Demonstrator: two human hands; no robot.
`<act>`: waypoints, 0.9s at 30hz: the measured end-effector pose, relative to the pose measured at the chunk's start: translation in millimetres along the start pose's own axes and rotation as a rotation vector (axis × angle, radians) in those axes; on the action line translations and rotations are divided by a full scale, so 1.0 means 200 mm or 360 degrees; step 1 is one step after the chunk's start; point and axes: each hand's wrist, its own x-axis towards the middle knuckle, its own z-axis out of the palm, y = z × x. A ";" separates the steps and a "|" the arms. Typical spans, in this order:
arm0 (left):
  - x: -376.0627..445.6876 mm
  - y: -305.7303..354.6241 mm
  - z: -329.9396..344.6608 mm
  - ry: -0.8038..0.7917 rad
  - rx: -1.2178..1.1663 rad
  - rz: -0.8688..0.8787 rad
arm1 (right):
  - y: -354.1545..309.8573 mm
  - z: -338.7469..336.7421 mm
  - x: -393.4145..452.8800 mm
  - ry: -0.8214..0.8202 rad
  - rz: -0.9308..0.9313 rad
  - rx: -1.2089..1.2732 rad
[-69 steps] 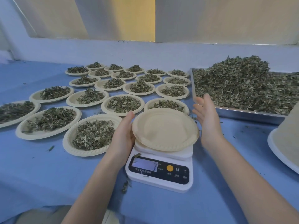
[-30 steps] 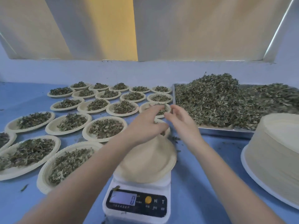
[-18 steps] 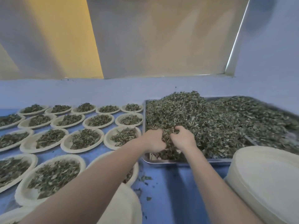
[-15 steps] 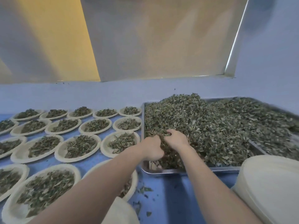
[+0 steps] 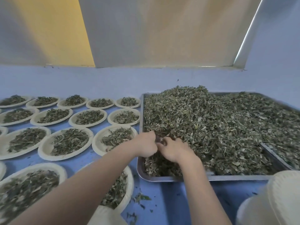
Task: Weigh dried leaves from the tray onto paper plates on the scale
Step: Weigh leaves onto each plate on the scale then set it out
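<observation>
Blue tabletop, filled plates [image 5: 68, 142] at nine o'clock; both hands, left [image 5: 146, 147] and right [image 5: 174, 150], curl round leaves [image 5: 211, 127] at the tray's [image 5: 227, 178] near-left corner; plate on scale, barely in view, lies back at six o'clock.

Tray [image 5: 235, 177] at right on table [image 5: 170, 200], heaped with dried leaves [image 5: 219, 127]. Left hand [image 5: 146, 147] and right hand [image 5: 172, 151] side by side, touching, in leaves at tray's near-left corner. Filled paper plates [image 5: 68, 143] in rows left of tray, running back toward wall [image 5: 97, 82]. Stack of empty plates [image 5: 276, 200] near right, in front of tray. Loose bits [image 5: 139, 198] on table between nearest plate and tray.
</observation>
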 end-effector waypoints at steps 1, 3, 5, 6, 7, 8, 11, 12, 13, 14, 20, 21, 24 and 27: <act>0.01 0.02 0.01 -0.0027 0.0010 0.0008 | 0.01 0.01 -0.02 -0.0067 0.0135 -0.0078; 0.03 0.05 0.04 -0.0074 0.0019 0.0035 | 0.00 0.04 -0.06 -0.0074 0.0323 -0.0140; 0.04 0.08 0.08 -0.0092 -0.0057 0.0050 | -0.02 0.05 -0.08 -0.0023 0.0391 -0.0142; 0.04 0.09 0.09 -0.0087 -0.0144 0.0035 | -0.04 0.06 -0.08 -0.0009 0.0386 -0.0104; 0.05 0.09 0.10 -0.0061 -0.0269 -0.0004 | -0.05 0.07 -0.08 -0.0008 0.0371 -0.0036; 0.05 0.08 0.11 -0.0019 -0.0446 -0.0068 | -0.07 0.08 -0.07 -0.0004 0.0352 0.0045; 0.04 0.06 0.13 0.0110 -0.1231 -0.0325 | -0.11 0.10 -0.05 0.0156 0.0284 0.0276; 0.03 0.05 0.13 0.0136 -0.1493 -0.0376 | -0.11 0.11 -0.05 0.0224 0.0262 0.0399; 0.01 0.05 0.12 0.0139 -0.1723 -0.0407 | -0.12 0.11 -0.04 0.0288 0.0248 0.0547; -0.03 0.06 0.11 0.0098 -0.1915 -0.0412 | -0.11 0.10 -0.03 0.0348 0.0245 0.0692; -0.17 0.19 0.02 -0.0032 -0.2246 -0.0188 | -0.05 -0.04 -0.01 0.0496 0.0329 0.1268; -0.19 0.20 0.00 -0.0018 -0.2290 -0.0175 | -0.06 -0.07 -0.02 0.0529 0.0316 0.1340; -0.26 0.20 -0.06 0.0034 -0.2370 -0.0107 | -0.10 -0.14 -0.07 0.0606 0.0218 0.1321; -0.41 0.16 -0.12 0.0109 -0.2385 -0.0007 | -0.18 -0.17 -0.18 0.0654 0.0023 0.1295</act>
